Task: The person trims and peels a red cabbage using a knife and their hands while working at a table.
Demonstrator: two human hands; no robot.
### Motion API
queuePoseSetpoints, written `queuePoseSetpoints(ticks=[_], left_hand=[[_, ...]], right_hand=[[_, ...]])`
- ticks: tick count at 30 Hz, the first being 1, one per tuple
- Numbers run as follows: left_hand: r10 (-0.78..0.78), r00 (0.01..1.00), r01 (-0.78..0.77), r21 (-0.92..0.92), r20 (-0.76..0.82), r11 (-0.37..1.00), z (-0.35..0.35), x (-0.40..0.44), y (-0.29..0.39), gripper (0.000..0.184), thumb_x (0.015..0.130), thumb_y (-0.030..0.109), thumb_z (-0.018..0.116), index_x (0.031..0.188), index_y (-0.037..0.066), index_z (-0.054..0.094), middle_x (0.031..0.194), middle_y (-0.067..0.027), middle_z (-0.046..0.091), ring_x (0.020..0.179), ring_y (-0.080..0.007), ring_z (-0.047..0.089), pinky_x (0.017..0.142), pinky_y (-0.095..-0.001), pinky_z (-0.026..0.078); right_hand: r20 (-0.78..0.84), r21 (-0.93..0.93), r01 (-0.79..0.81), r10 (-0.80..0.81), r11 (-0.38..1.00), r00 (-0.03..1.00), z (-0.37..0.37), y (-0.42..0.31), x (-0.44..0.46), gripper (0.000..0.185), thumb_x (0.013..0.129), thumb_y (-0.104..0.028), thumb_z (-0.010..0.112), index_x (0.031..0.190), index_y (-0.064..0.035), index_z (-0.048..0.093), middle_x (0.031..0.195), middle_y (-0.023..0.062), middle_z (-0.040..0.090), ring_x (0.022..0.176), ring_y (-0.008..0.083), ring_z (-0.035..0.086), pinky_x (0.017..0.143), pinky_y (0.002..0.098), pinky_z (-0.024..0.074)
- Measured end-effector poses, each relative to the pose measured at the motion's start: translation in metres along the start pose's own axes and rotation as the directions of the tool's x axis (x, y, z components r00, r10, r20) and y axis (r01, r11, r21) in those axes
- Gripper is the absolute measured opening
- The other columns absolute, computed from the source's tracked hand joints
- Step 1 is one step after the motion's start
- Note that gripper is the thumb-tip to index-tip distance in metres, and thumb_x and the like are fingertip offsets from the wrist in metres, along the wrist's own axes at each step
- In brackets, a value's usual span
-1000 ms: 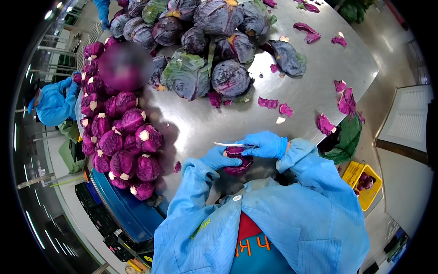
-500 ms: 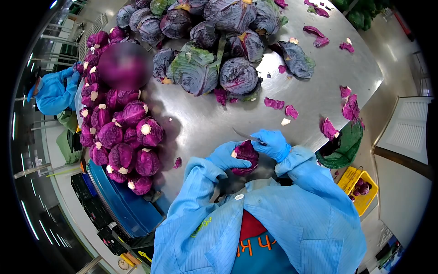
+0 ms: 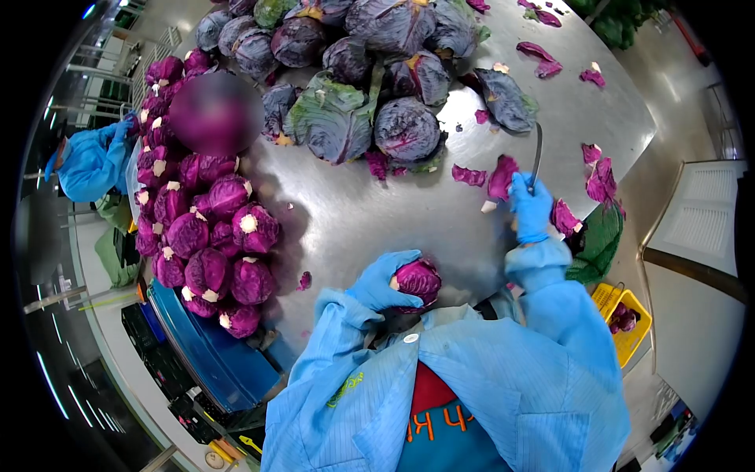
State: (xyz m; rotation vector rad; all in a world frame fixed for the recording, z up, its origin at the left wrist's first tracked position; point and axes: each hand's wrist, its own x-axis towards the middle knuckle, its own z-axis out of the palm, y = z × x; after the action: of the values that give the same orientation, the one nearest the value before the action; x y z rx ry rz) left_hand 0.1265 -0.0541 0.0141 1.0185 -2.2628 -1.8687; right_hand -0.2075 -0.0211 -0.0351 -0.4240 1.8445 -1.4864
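Note:
My left hand (image 3: 388,282), in a blue glove, is wrapped round the left side of a trimmed red cabbage (image 3: 418,283) close to my body. Out to the right, over the steel table, my right hand (image 3: 530,206) is closed on a knife (image 3: 538,153) with a thin curved blade pointing away from me. A purple cabbage leaf (image 3: 502,178) lies against the fingers of that hand; whether they pinch it I cannot tell. Several untrimmed red cabbages (image 3: 407,130) with dull outer leaves are heaped at the far side.
Trimmed red cabbages (image 3: 208,273) are piled on the left of the steel table (image 3: 354,212). Loose leaves (image 3: 602,181) lie along its right edge, above a green net bag (image 3: 599,248). A yellow crate (image 3: 633,338) stands lower right. A co-worker (image 3: 93,161) is at far left.
My right hand has moved from the cabbage out to the right, and the knife now points away from me. A larger leaf has appeared beside it. My left hand still holds the cabbage.

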Motion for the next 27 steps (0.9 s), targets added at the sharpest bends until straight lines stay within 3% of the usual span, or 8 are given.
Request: queuePoseSetpoints(ticks=[3,7,10,12,15,19,21,27], left_hand=[[0.068,0.998,-0.068,-0.012,-0.014,0.998,0.007,-0.002,-0.01,0.092,0.058,0.04,0.087,0.135,0.005,0.049,0.135,-0.0173,0.05,0.125,-0.0331,0.046,0.108,-0.0402,0.034],[0.146,0.988,-0.14,0.1,-0.054,0.985,0.007,-0.008,-0.011,0.091,0.059,0.038,0.086,0.136,0.008,0.048,0.137,-0.0188,0.045,0.127,-0.0345,0.043,0.11,-0.0417,0.032],[0.102,0.994,-0.097,0.114,-0.041,0.989,0.005,-0.02,-0.013,0.089,0.06,0.036,0.086,0.135,0.01,0.048,0.139,-0.0183,0.042,0.13,-0.0337,0.04,0.11,-0.0411,0.031],[0.038,0.999,-0.037,0.084,-0.006,0.996,0.003,-0.022,-0.011,0.089,0.059,0.035,0.086,0.136,0.01,0.047,0.14,-0.0178,0.041,0.131,-0.0334,0.039,0.11,-0.0406,0.031],[0.011,1.0,-0.01,0.068,-0.016,0.998,0.012,-0.023,-0.004,0.092,0.058,0.032,0.086,0.136,0.009,0.044,0.14,-0.0178,0.041,0.13,-0.0341,0.04,0.111,-0.0405,0.031],[0.07,0.997,-0.072,-0.055,-0.04,0.996,0.017,-0.026,-0.021,0.098,0.055,0.028,0.088,0.138,0.004,0.042,0.141,-0.0187,0.041,0.132,-0.0341,0.039,0.112,-0.0414,0.03],[0.11,0.993,-0.116,-0.227,-0.041,0.967,0.012,-0.027,-0.025,0.098,0.056,0.024,0.088,0.139,0.003,0.041,0.143,-0.017,0.04,0.133,-0.0318,0.039,0.113,-0.04,0.029],[-0.121,0.992,0.015,-0.913,-0.037,0.409,0.032,-0.021,-0.013,0.093,0.062,0.012,0.082,0.142,0.002,0.037,0.142,-0.0134,0.044,0.13,-0.0292,0.045,0.111,-0.0409,0.033]], right_hand=[[-0.005,-0.45,0.172,-0.195,0.876,0.981,-0.028,-0.014,0.012,0.03,0.086,-0.021,0.073,0.109,-0.0033,0.067,0.075,-0.0001,0.061,0.069,0.0087,0.057,0.062,0.0261,0.049],[0.383,-0.181,0.144,-0.065,0.973,0.922,-0.005,-0.011,-0.039,0.044,0.084,-0.018,0.074,0.125,-0.0061,0.062,0.088,0.0019,0.065,0.076,0.008,0.056,0.072,0.0242,0.0493],[0.758,-0.134,0.027,0.085,0.991,0.647,0.032,0.0,-0.093,0.053,0.081,-0.023,0.076,0.129,-0.0064,0.058,0.096,0.0058,0.068,0.08,0.0106,0.059,0.078,0.025,0.0493],[0.857,-0.364,0.236,0.225,0.901,0.463,0.054,-0.009,-0.111,0.057,0.082,-0.037,0.072,0.13,-0.0089,0.057,0.098,0.0107,0.069,0.083,0.0201,0.064,0.08,0.0317,0.0506],[0.924,-0.149,0.408,-0.021,0.901,0.383,0.061,0.03,-0.116,0.058,0.084,-0.048,0.065,0.128,-0.0102,0.058,0.1,0.015,0.068,0.087,0.0317,0.065,0.081,0.04,0.0499],[0.883,-0.356,0.465,0.13,0.81,0.45,0.047,0.033,-0.11,0.048,0.087,-0.046,0.061,0.118,-0.0082,0.064,0.098,0.0144,0.069,0.089,0.0325,0.066,0.08,0.041,0.0507],[0.829,-0.32,0.248,0.143,0.915,0.541,0.034,0.03,-0.111,0.041,0.089,-0.041,0.063,0.113,-0.0085,0.067,0.095,0.0129,0.07,0.085,0.0263,0.067,0.078,0.0377,0.0514],[0.478,-0.161,-0.204,0.257,0.966,0.84,-0.039,0.013,-0.073,0.029,0.088,-0.029,0.069,0.097,-0.002,0.073,0.083,0.0023,0.069,0.079,0.0091,0.06,0.073,0.0263,0.0487]])
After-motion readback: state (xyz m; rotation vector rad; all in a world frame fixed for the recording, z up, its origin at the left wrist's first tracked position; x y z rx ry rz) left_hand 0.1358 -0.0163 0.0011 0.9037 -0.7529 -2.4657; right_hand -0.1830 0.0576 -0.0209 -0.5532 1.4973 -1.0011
